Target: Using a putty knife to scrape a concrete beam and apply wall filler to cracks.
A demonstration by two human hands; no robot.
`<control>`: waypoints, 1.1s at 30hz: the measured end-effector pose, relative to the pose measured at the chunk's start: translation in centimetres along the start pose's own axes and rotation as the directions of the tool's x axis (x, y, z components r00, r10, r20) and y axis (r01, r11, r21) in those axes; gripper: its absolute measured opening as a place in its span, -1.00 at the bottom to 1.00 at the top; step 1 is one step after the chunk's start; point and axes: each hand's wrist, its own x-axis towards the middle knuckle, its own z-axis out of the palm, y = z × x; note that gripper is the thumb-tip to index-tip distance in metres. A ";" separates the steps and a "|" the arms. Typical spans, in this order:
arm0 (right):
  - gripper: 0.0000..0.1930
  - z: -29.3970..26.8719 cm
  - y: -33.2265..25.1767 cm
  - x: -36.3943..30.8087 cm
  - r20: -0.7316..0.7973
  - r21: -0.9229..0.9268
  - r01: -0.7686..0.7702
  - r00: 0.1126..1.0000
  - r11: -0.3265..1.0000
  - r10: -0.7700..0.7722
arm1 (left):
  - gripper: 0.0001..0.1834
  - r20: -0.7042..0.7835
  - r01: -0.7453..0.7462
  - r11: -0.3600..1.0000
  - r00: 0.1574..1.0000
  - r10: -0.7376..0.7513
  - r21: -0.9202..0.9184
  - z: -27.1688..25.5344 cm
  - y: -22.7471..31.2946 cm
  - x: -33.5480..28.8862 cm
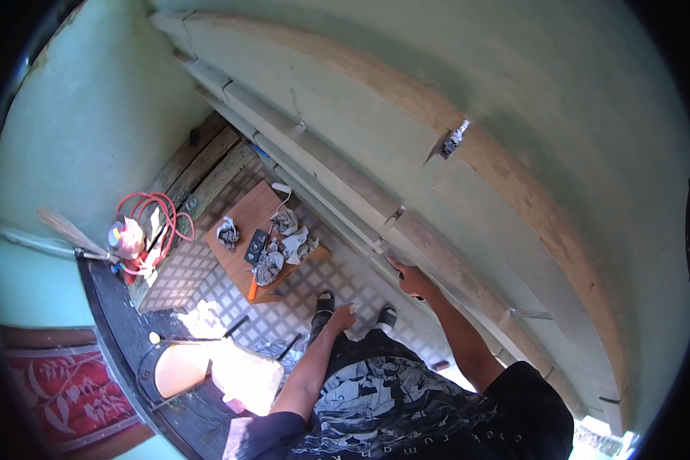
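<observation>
Black shirt (387,399) | right hand (412,280) near shelf (337,166) | crumpled paper (268,269) cluttering table (243,211)

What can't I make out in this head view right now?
In the head view:
- What, if anything, the right hand grips: its own fingers cover it.
- The palm of the left hand: hidden by the hand itself.
- Anything under the crumpled paper.
- Surface detail on the pale object: washed out by glare.

This looked like a room in a home: green-painted walls (69,146) with long ledges (337,170), a tiled floor (291,310), a straw broom (65,228), a red floral panel (77,392), and crumpled paper (295,245) along the tabletop's (254,207) right edge.
</observation>
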 end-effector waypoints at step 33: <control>-0.16 1.3 0.1 0.2 -0.034 0.084 -0.039 0.999 0.996 0.042 | -0.63 0.044 -0.014 0.996 0.999 0.017 -0.084 -3.5 1.7 -3.0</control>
